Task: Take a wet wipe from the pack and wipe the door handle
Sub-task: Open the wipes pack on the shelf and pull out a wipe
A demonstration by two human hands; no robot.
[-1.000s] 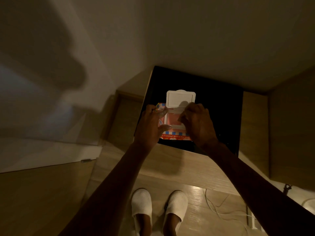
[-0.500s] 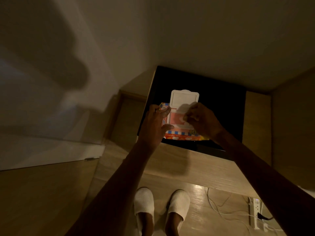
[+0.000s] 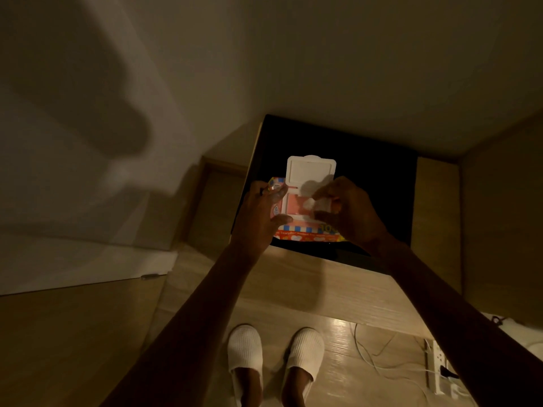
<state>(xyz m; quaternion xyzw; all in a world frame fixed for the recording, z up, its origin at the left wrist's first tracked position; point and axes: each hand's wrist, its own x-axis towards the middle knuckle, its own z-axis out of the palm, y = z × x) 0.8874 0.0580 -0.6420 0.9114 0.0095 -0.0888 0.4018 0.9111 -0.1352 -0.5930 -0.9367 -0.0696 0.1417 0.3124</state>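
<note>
Right hand (image 3: 349, 212) pinches a white wet wipe (image 3: 318, 204) between thumb and curled fingertips, just above the opening of the wet wipe pack (image 3: 305, 232). The wipe is a small bunched tuft, and I cannot tell whether its lower end is still inside the opening. The left hand (image 3: 260, 214) grips the pack by its left edge, fingers curled over the far corner and the thumb pressed on the top face.

The pack is orange-red with a blue-and-white checked band along its near edge. It lies flat on a black panel (image 3: 367, 177) set into the pale wooden worktop (image 3: 293, 283). Its white lid (image 3: 311, 170) is flipped open and points away from the person, and the right hand's shadow falls on it.

Below the worktop edge, two feet in white slippers (image 3: 245, 349) stand on the wooden floor (image 3: 338, 377). To their right, a white power strip (image 3: 437, 367) lies on the floor with a dark plug in it, and thin cables (image 3: 374, 358) trail beside it. A large soft shadow spreads over the plain wall (image 3: 323, 54) on the left.
</note>
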